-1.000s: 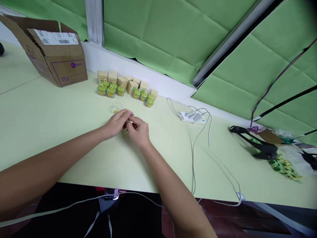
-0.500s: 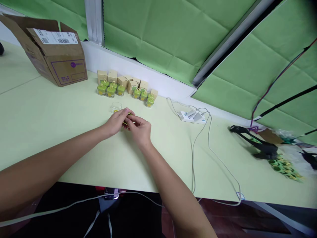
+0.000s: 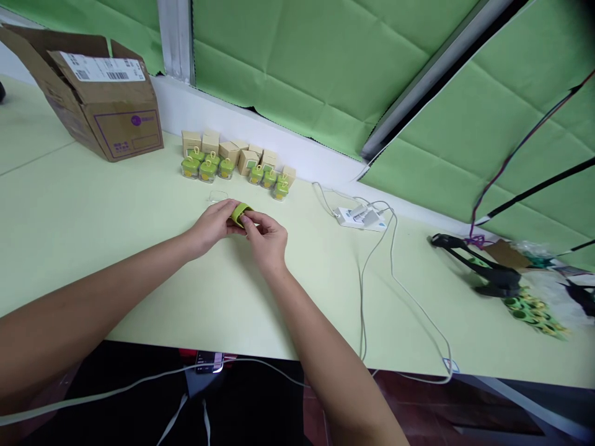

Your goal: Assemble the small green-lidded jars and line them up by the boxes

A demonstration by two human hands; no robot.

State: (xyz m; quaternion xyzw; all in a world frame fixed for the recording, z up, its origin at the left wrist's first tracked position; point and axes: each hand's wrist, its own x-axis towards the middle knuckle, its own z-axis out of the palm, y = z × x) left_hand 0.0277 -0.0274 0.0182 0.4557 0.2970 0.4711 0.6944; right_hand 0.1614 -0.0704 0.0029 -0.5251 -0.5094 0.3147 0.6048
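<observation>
Between my two hands is a small green lid (image 3: 239, 212), tilted so that its hollow underside faces me. My left hand (image 3: 214, 226) is closed on its left side. The fingers of my right hand (image 3: 266, 235) pinch its right edge, with the thumb at the hollow. Just behind my left hand stands a small clear container (image 3: 217, 196), partly hidden by the fingers. Farther back, several small clear boxes with green lids (image 3: 207, 170) and yellow loops stand in two groups.
Small cardboard boxes (image 3: 211, 141) line the wall behind the green-lidded boxes. A large open carton (image 3: 125, 118) stands at the back left. A white power strip (image 3: 360, 218) with cables lies to the right. Beyond are a black frame-like object (image 3: 483, 266) and green-yellow pieces (image 3: 532, 313).
The green lid has been turned up and shows much more between my hands. My left hand has shifted slightly left, covering more of the clear container.
</observation>
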